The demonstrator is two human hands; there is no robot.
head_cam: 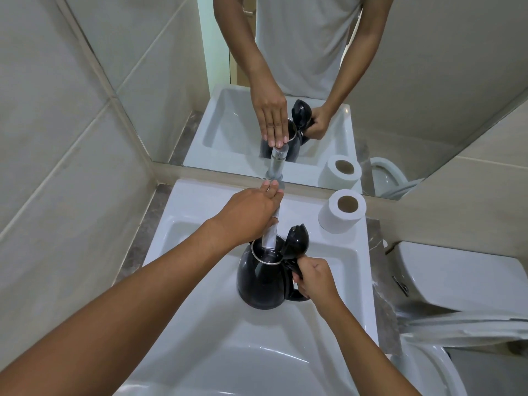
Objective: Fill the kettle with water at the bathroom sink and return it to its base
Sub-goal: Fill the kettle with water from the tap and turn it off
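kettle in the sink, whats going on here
A person is filling a black kettle at a white bathroom sink. The right hand grips its handle and holds it, lid flipped open, under the tap. The left hand rests on the tap. A toilet roll stands on the sink's edge.

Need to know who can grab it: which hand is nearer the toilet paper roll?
Right. The right hand grips the kettle handle in the sink, below the toilet paper roll on the rim. The left hand rests on the tap, further left.
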